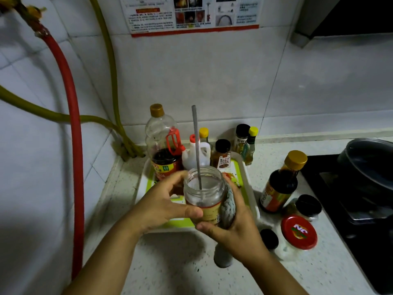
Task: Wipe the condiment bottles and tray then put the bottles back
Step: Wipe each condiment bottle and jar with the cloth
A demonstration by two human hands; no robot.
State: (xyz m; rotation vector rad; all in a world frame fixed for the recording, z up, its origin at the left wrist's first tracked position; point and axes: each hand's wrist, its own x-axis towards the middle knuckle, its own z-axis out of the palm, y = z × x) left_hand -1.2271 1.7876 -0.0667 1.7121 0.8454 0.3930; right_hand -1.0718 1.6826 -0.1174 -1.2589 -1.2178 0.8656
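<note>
While held, jar (204, 194) above tray (244, 165) edge

I see a clear jar (204, 193) with a yellow-and-red label, a grey-blue cloth (229, 209) against it, a white tray (248, 179) lined lime green, a red lid (298, 232) with white lettering, a gold-capped dark sauce bottle (280, 184), a red hose (72, 116)

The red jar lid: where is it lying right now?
In the head view the red jar lid lies flat on the counter at lower right, right of the right hand, just in front of the dark soy sauce bottle.
</note>
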